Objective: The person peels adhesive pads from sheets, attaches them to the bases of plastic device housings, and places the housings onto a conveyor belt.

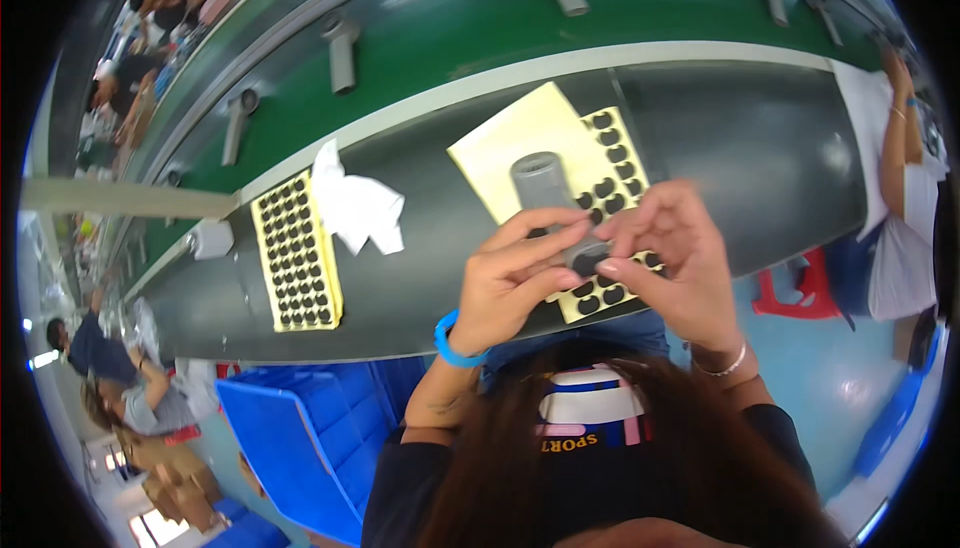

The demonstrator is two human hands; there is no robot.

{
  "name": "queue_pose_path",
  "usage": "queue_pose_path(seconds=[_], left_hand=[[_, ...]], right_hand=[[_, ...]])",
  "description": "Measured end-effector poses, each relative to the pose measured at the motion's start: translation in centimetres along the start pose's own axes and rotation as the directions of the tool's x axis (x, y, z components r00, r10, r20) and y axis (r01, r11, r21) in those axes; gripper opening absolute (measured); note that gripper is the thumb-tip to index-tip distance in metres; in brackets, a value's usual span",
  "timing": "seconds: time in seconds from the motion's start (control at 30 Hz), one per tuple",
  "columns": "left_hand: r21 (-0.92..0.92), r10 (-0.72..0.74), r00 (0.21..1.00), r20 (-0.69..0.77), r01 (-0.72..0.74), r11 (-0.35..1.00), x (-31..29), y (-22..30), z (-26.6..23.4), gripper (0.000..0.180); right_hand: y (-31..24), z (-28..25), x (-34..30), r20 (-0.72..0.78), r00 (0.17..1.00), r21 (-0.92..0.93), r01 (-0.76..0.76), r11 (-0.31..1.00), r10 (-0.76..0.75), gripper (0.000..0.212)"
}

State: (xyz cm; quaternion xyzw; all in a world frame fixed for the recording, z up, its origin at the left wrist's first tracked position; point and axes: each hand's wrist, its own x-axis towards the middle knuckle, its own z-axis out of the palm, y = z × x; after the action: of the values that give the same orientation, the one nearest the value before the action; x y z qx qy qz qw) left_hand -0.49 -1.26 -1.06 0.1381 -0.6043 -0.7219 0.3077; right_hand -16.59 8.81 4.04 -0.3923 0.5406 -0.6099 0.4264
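Observation:
A grey tubular housing (543, 186) with a round open end is tilted between my hands, over the sheets on the bench. My left hand (505, 273) is closed round its lower part, thumb and fingers on either side. At the near end of the housing lies a dark round pad (588, 263). The thumb and fingers of my right hand (680, 258) are pinched together at this pad's edge; the exact contact is partly hidden by the fingers. Beneath is a pale yellow sheet (615, 148) with rows of black rounded stickers, partly covered by a plain yellow sheet (530, 128).
Another yellow sheet of black stickers (297, 258) lies left on the dark bench (430, 188), beside crumpled white paper (360, 210). Beyond, a green conveyor (440, 33) carries several grey housings. Blue crates (300, 428) stand below, left. Another person's arm (897, 148) is at the right.

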Motion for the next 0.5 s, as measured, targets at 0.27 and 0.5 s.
queue_pose_path(seconds=[0.27,0.5], left_hand=[[0.041,-0.015,1.0,-0.017,0.015,0.999,-0.36,0.42,0.12,0.04],[-0.053,-0.004,1.0,0.009,0.004,0.999,-0.39,0.35,0.51,0.036]], right_hand=[[0.04,-0.2,-0.03,0.042,0.999,-0.037,0.024,0.999,-0.022,0.038],[-0.13,0.19,-0.29,-0.039,0.999,-0.09,0.017,0.996,-0.021,0.036]])
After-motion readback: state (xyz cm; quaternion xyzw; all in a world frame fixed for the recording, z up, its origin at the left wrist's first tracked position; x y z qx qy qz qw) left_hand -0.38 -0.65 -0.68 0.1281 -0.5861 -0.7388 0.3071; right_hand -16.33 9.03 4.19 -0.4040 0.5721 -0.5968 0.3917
